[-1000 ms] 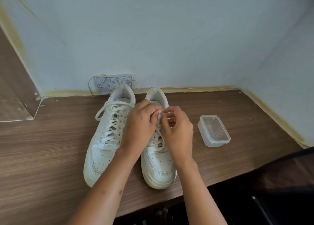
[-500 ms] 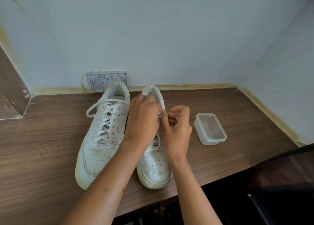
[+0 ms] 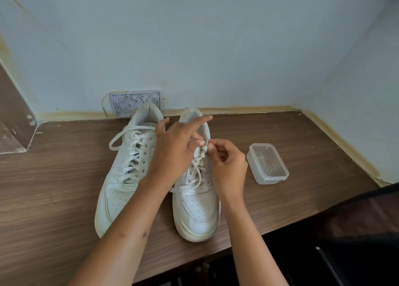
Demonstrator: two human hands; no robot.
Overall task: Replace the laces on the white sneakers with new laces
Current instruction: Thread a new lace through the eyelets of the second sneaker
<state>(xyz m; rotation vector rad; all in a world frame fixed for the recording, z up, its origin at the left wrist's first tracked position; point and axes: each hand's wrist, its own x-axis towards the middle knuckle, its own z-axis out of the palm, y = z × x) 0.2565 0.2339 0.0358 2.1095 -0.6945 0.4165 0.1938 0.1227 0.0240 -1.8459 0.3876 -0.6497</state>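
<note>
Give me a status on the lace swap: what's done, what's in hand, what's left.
Done: nothing visible; both sneakers are laced. In hand: the left hand and right hand pinch the lace at the top eyelets of the right sneaker. Left: finishing that one, the left sneaker, then fitting new laces. The plastic container stands closed; its contents are unclear.

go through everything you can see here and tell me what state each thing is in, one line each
left sneaker: laced, lace ends loose, untouched.
right sneaker: laced, both hands at its upper eyelets.
lace: pinched near the top by both hands.
left hand: pinching the lace, index finger extended.
right hand: pinching the lace.
plastic container: lid on, contents unclear.
</note>
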